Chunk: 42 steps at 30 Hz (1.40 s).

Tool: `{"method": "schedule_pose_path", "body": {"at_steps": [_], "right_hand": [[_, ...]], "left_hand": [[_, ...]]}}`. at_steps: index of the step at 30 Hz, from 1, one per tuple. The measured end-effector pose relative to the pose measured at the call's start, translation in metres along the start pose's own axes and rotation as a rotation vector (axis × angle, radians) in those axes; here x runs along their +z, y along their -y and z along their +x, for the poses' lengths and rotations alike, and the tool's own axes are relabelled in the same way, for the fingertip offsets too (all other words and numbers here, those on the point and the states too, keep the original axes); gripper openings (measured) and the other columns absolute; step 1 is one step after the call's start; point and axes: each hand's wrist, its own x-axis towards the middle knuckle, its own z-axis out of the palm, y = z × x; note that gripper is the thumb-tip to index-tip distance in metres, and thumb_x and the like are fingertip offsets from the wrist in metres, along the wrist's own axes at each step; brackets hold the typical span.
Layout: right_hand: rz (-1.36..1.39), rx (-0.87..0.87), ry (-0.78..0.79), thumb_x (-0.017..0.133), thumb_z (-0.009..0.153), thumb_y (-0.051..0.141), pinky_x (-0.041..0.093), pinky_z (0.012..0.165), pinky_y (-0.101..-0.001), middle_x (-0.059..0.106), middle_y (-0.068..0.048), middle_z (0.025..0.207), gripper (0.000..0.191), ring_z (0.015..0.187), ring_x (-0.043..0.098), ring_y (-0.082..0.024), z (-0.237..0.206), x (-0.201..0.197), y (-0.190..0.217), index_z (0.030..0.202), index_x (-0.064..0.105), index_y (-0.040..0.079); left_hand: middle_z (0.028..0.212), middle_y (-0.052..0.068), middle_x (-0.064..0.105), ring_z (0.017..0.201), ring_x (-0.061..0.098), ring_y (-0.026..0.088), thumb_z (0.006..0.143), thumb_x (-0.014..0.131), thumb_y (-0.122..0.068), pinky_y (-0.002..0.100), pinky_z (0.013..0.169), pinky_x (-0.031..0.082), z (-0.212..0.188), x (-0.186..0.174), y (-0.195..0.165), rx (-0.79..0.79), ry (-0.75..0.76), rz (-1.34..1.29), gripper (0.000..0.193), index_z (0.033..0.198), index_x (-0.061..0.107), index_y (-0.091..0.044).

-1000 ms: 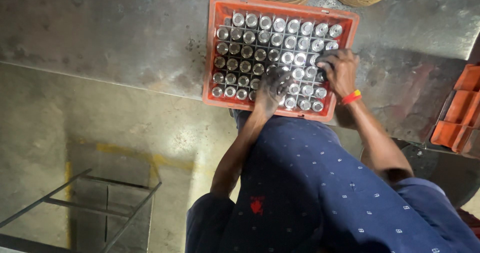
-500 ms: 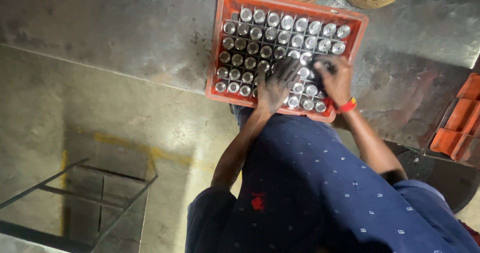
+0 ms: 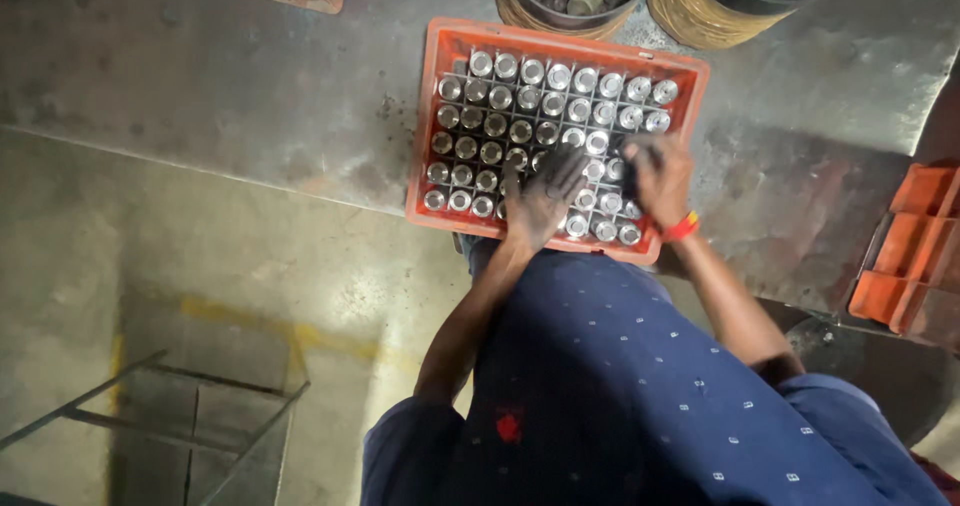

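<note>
The left hand (image 3: 540, 204) lies released, fingers spread flat on shiny round metal cylinders (image 3: 520, 106) standing in rows in the orange plastic crate (image 3: 432, 96) under both hands. The right hand (image 3: 660, 176) curls loosely over cylinders; its grip is unclear.

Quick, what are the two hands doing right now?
Left hand: open, fingers spread flat on the metal cylinders in the orange crate.
Right hand: curled over the cylinders; grip cannot be told.
</note>
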Motion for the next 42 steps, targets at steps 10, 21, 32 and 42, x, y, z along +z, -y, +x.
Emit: {"method": "schedule_pose_path", "body": {"at_steps": [10,21,32,42], "right_hand": [[-0.336,-0.107,0.071,0.083,0.085,0.025,0.045,0.083,-0.0474,0.075,-0.012,0.089,0.019,0.087,0.064,-0.033,0.073,0.001,-0.012,0.094,0.079,0.009],[0.021,-0.168,0.212,0.077,0.090,0.015,0.051,0.083,-0.0410,0.072,-0.015,0.100,0.027,0.092,0.066,-0.032,-0.028,0.032,0.038,0.114,0.077,0.004],[0.165,0.101,-0.161,0.081,0.100,0.012,0.054,0.082,-0.0333,0.075,-0.012,0.095,0.013,0.087,0.066,-0.022,0.022,0.010,0.001,0.106,0.075,0.002],[-0.113,-0.022,0.003,0.081,0.090,0.004,0.053,0.075,-0.0379,0.075,-0.016,0.091,0.010,0.079,0.071,-0.029,0.096,-0.001,-0.010,0.098,0.077,0.000]], "left_hand": [[0.169,0.023,0.022,0.159,0.018,0.036,0.099,0.017,-0.082,0.044,0.132,0.014,-0.007,0.014,-0.008,0.046,-0.004,0.080,0.103,0.164,0.022,-0.002],[0.169,0.023,0.025,0.154,0.022,0.037,0.097,0.009,-0.084,0.046,0.129,0.013,0.007,0.024,-0.002,-0.014,-0.030,0.244,0.107,0.166,0.017,-0.002],[0.168,0.020,0.028,0.157,0.026,0.036,0.096,0.013,-0.083,0.049,0.131,0.017,-0.019,0.015,-0.022,-0.005,-0.072,0.204,0.103,0.165,0.019,-0.007],[0.167,0.022,0.029,0.156,0.028,0.038,0.095,0.022,-0.083,0.052,0.130,0.018,-0.036,0.030,-0.045,0.046,-0.062,0.216,0.107,0.163,0.022,-0.001]]}}
